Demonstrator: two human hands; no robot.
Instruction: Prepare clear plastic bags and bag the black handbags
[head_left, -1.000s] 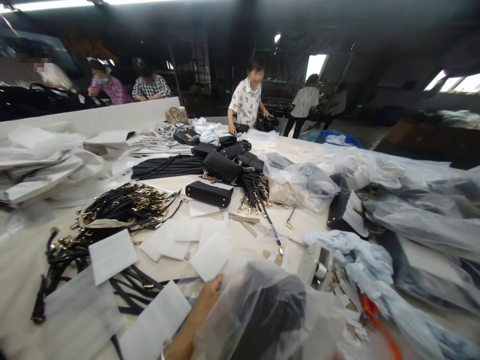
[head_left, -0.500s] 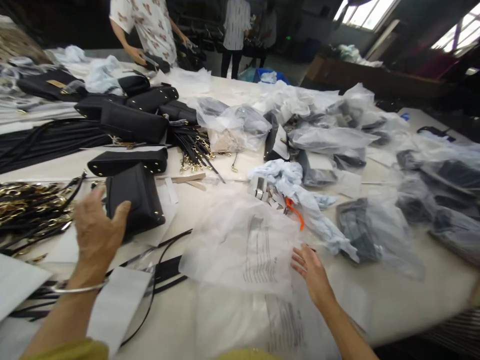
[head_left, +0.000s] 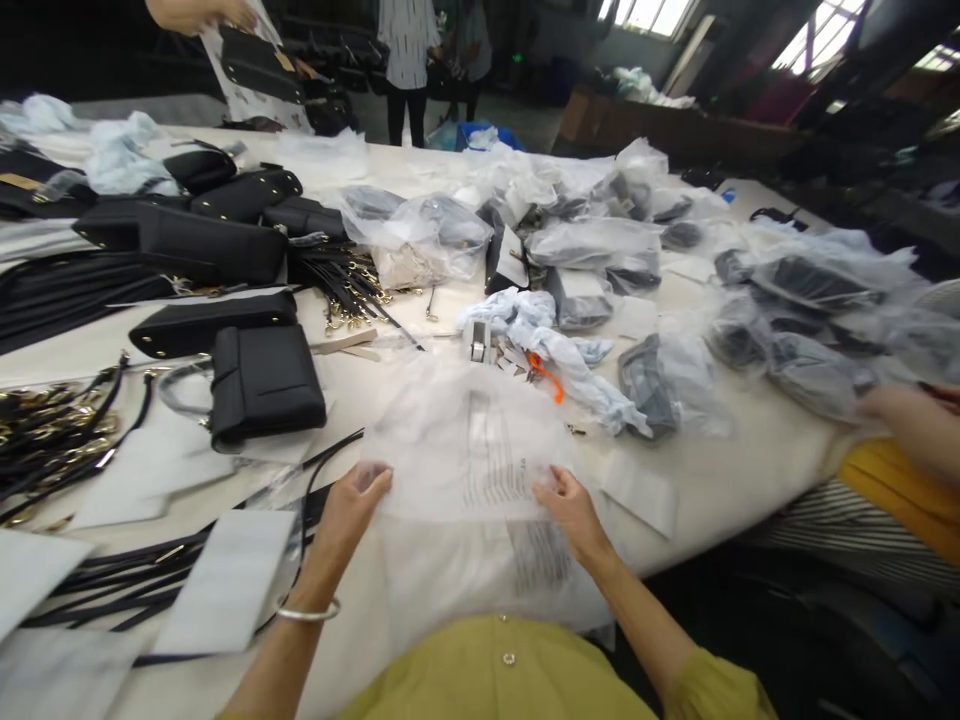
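Observation:
A translucent plastic bag [head_left: 442, 450] with printed lines lies in front of me. My left hand [head_left: 358, 498] pinches its left edge between thumb and fingers. At the opposite edge my right hand [head_left: 566, 505] grips the same bag. Another printed plastic bag [head_left: 457, 570] lies underneath, nearer my body. To the left of the bags a black handbag [head_left: 268, 385] rests on the table, touched by neither hand.
Black straps [head_left: 142, 590] and white sheets [head_left: 229, 580] cover the left side. Behind the bag are a tape dispenser [head_left: 478, 342], a crumpled light-blue cloth [head_left: 585, 375] and an orange strip [head_left: 546, 378]. Bagged goods [head_left: 810, 310] fill the right. A co-worker's arm [head_left: 911, 425] reaches in there.
My left hand has left the black handbag and moved right to the plastic bag's edge. My right hand has closed on the opposite edge. The view has turned right.

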